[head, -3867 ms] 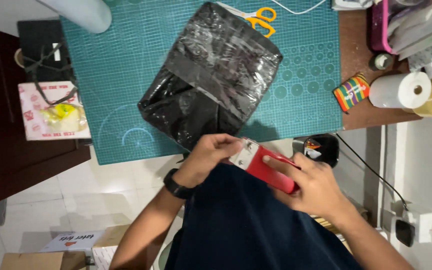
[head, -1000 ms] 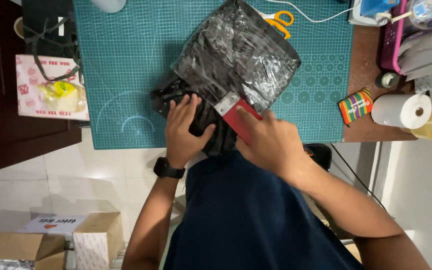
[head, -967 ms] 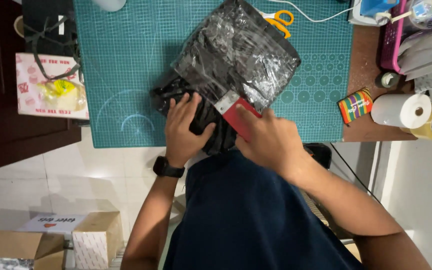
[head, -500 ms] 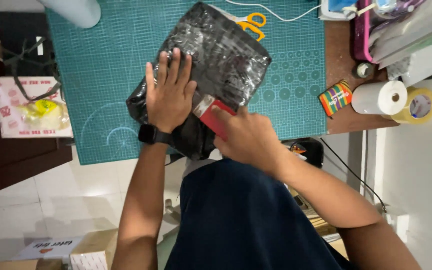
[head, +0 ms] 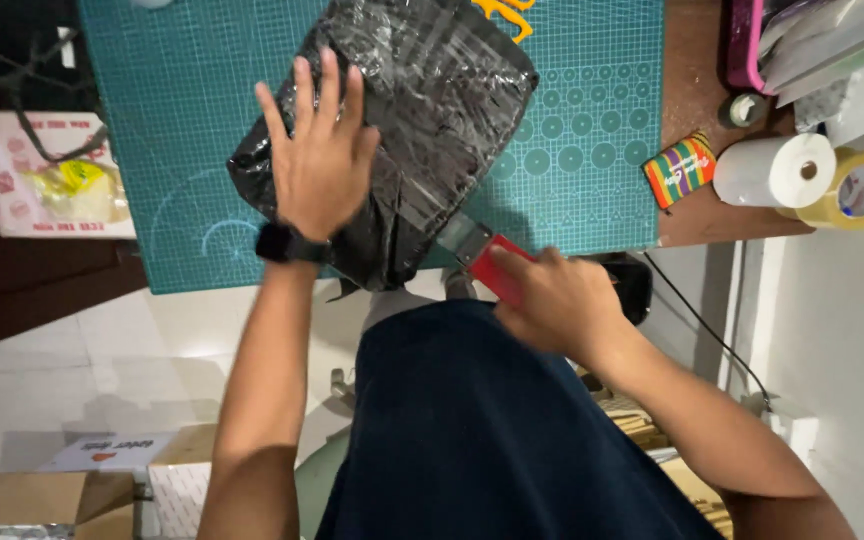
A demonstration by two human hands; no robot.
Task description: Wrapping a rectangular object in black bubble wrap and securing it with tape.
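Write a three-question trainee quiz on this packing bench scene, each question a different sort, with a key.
1. True or false: the left hand lies flat on the black wrapped parcel.
2. What does the right hand hold? A) scissors B) red tape dispenser C) white paper roll
3. Fill in: the parcel lies on a ____ cutting mat.

Key: 1 true; 2 B; 3 green.

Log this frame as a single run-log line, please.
left hand: flat on black wrapped parcel | right hand: grips red tape dispenser at parcel's near edge | parcel on green cutting mat
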